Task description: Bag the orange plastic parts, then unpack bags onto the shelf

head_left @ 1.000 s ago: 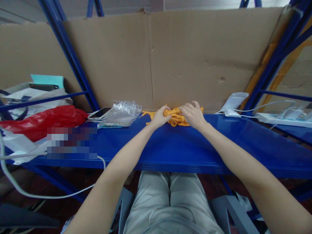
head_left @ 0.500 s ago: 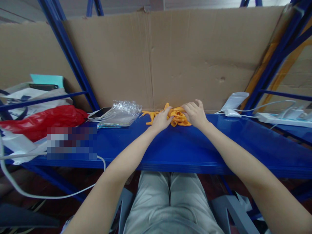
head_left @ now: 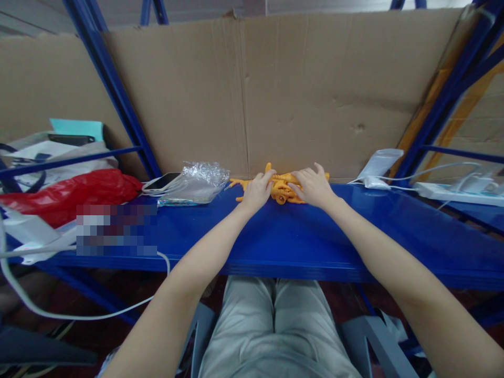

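Note:
A small heap of orange plastic parts [head_left: 282, 188] lies on the blue shelf [head_left: 275, 236], close against the cardboard backing. My left hand [head_left: 256, 191] rests on the heap's left side with its fingers curled over the parts. My right hand [head_left: 313, 186] covers the right side, fingers bent down onto the pieces. More orange pieces [head_left: 237, 184] stick out to the left of my left hand. I cannot make out which single piece each hand grips.
A crumpled clear plastic bag [head_left: 197, 181] and a phone [head_left: 161, 182] lie left of the heap. A red bag [head_left: 66, 197] and white cable [head_left: 79, 315] fill the far left. White chargers and a power strip [head_left: 444, 189] sit at right. Blue rack posts stand on both sides.
Both hands have shifted slightly over the orange heap. The left fingers have moved up and onto the pieces, and the parts between the hands have been rearranged a little.

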A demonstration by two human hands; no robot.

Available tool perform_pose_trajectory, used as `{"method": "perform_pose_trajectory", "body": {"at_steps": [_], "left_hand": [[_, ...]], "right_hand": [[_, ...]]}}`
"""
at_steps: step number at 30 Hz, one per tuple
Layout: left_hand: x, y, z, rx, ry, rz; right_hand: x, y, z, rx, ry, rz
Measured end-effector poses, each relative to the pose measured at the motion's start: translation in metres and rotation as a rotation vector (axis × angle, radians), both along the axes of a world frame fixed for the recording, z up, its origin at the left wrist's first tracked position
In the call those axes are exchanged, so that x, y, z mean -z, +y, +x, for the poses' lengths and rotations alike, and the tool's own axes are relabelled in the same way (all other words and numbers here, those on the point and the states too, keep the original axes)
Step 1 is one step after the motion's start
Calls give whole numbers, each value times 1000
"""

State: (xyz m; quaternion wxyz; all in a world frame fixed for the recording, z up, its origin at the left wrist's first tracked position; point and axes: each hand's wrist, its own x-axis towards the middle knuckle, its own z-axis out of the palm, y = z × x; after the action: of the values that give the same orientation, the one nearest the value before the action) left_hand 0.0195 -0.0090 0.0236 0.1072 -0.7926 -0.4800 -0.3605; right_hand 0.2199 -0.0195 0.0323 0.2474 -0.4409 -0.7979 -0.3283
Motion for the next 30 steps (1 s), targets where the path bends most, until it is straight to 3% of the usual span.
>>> {"method": "perform_pose_trajectory", "body": {"at_steps": [7, 18, 30], "left_hand": [[-7, -11, 1, -78, 112, -21], [5, 6, 5, 87, -74, 18], [3, 5, 1, 62, -45, 18]], "right_hand": [[-2, 1, 0, 30, -18, -27], [-6, -1, 2, 67, -15, 109], [2, 1, -1, -16, -1, 75]]}}
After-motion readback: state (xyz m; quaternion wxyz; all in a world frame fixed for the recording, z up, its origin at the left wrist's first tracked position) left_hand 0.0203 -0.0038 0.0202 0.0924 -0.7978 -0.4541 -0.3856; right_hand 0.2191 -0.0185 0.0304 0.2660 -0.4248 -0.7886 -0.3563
